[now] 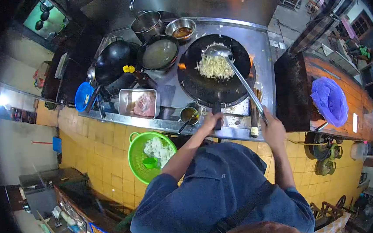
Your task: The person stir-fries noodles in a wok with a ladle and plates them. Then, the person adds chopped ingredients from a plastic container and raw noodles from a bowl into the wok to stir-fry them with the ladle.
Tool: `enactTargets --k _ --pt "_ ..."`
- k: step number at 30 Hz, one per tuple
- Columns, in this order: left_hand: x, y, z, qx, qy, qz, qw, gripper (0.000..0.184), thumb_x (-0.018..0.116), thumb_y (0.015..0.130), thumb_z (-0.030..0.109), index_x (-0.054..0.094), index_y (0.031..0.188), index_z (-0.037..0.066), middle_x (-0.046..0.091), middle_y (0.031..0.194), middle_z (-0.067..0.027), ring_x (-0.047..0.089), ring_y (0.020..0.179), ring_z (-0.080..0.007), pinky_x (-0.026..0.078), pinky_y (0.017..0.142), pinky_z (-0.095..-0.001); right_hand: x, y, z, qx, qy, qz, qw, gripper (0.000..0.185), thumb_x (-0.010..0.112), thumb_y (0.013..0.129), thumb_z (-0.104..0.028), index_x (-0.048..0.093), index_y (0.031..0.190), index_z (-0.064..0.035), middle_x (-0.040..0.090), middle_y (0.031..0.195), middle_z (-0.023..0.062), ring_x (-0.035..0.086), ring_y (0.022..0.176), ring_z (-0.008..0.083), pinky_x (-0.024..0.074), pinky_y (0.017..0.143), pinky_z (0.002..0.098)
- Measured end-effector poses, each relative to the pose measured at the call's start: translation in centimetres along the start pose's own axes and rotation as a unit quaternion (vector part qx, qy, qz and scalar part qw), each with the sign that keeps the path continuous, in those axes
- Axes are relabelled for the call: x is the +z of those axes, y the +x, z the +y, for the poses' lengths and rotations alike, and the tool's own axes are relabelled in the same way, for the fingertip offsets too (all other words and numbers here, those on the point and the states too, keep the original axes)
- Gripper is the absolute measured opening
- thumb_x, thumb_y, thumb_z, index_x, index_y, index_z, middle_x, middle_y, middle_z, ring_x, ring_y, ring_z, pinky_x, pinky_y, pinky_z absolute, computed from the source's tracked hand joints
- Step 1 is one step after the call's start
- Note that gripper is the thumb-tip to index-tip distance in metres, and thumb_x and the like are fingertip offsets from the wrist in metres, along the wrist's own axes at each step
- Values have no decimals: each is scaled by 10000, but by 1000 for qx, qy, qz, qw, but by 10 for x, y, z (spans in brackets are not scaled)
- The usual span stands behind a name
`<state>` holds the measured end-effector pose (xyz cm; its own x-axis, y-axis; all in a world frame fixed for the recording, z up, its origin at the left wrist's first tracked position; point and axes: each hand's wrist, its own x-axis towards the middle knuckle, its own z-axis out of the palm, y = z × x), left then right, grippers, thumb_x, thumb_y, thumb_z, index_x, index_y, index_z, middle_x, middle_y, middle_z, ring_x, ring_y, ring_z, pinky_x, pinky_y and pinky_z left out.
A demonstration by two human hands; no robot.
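My right hand (273,130) is closed round the long metal handle of a wok ladle (242,78). The ladle's rounded head rests on a heap of pale, rice-like food (216,67) in a large black wok (192,83). My left hand (211,121) grips the wok's dark handle (217,109) at the near edge of the stove. Orange flame shows at the wok's left and right rims. Left of my left hand stands a small pot of yellowish liquid (189,115) with a utensil in it.
A metal tray of raw meat (145,105), a dark bottle with yellow cap (142,78), a pan of cloudy liquid (160,53) and a steel bowl (181,29) crowd the stove's left. A green basket of white rice (137,162) stands below. Rightward, a purple plastic bag (329,101) sits on a wooden table.
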<state>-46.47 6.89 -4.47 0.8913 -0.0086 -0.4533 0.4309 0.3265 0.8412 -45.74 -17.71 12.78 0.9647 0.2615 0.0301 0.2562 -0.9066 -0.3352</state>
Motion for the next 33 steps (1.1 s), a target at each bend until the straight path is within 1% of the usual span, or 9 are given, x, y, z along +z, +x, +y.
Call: enactTargets --k 5,10,14,17,18,20,25,29,33 --pt "-2 20 6 -3 -58 8 998 186 592 818 115 453 931 64 542 688 -58 544 550 -146 467 476 -292 106 42 7 63 -158 -25 985 535 504 816 -186 363 1332 -197 613 825 199 615 705 380 491 615 481" --pt "-4 21 5 -18 -62 9 998 221 606 811 102 450 964 72 534 671 -37 529 536 -133 453 479 -283 35 40 3 28 23 20 999 435 523 834 -195 461 1252 -95 585 700 261 580 633 431 459 560 503" --pt "-3 19 8 -22 -68 11 997 190 608 816 116 484 956 81 541 682 -25 532 561 -124 444 504 -277 105 27 15 34 73 80 994 399 529 842 -210 481 1187 -16 563 632 243 558 519 396 444 478 467" --pt "-2 20 4 -15 -54 48 997 225 621 806 143 510 987 72 575 693 -49 540 524 -134 464 466 -276 113 44 13 198 474 -206 833 410 556 838 -171 472 1193 15 592 666 212 593 558 283 462 537 428" --pt "-1 19 3 -14 -59 47 997 225 621 806 143 510 987 72 575 693 -49 540 524 -134 464 466 -276 107 45 22 198 470 -207 835 410 556 838 -171 472 1193 15 592 666 212 593 558 283 462 537 428" --pt "-5 19 9 -18 -40 18 999 258 623 807 134 486 1016 68 575 703 -48 541 527 -135 469 474 -275 82 45 24 -107 228 -16 968 394 569 823 -146 486 1174 10 616 734 217 619 598 329 481 550 399" --pt "-5 23 8 -1 -78 23 997 225 639 786 98 449 902 63 551 658 -45 536 494 -149 454 437 -301 9 24 -10 -44 29 -130 990 473 543 798 -115 442 1255 -46 614 765 240 612 679 403 505 632 442" --pt "-2 30 12 -26 46 75 996 211 659 760 152 510 840 26 589 688 -71 557 496 -157 467 442 -306 85 41 -28 -50 -92 -96 990 519 565 778 -182 435 1252 -15 588 739 250 607 733 390 486 645 431" --pt "51 -18 62 -98 -182 91 974 156 609 821 172 545 781 36 564 645 -61 538 518 -164 450 464 -318 -24 43 -4 -79 63 -153 983 473 569 768 -137 473 1221 -40 578 742 253 596 728 397 478 643 407"
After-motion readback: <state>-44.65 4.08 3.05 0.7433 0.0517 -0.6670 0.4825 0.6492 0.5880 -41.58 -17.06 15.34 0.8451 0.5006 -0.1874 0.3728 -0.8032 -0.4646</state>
